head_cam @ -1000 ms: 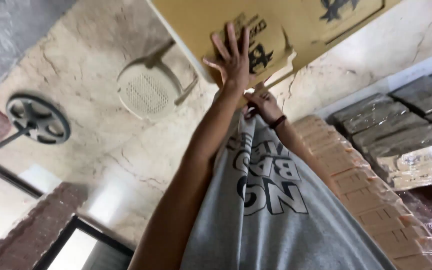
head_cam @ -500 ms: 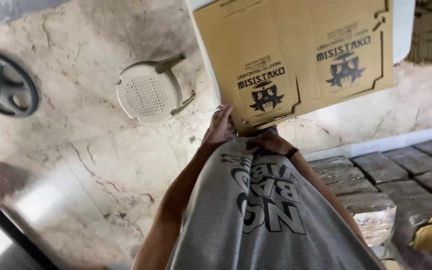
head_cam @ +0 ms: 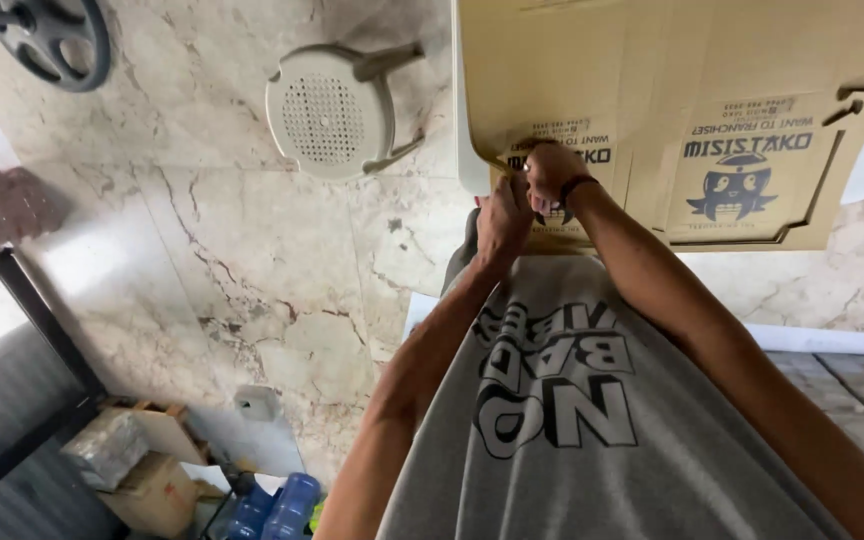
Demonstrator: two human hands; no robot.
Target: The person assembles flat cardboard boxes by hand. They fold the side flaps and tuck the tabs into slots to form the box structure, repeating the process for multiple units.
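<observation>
A flat, unfolded brown cardboard box (head_cam: 672,100) with printed panels lies ahead of me on a white surface (head_cam: 464,160). Both my hands meet at its near edge. My left hand (head_cam: 502,215) pinches the cardboard's edge from below. Touching it just above is my right hand (head_cam: 550,172), with a black band on the wrist and its fingers closed on the same edge. My grey printed shirt fills the lower middle of the view.
A white plastic stool (head_cam: 332,110) stands on the marble floor to the left. A dark wheel-shaped base (head_cam: 47,35) is at the top left. Blue bottles (head_cam: 277,505) and small boxes (head_cam: 142,470) sit at the lower left. A dark-framed panel (head_cam: 12,400) is at the left edge.
My left hand went from flat with spread fingers on the cardboard to a pinch at its near edge, beside the right hand. The view swung, so the cardboard looks larger.
</observation>
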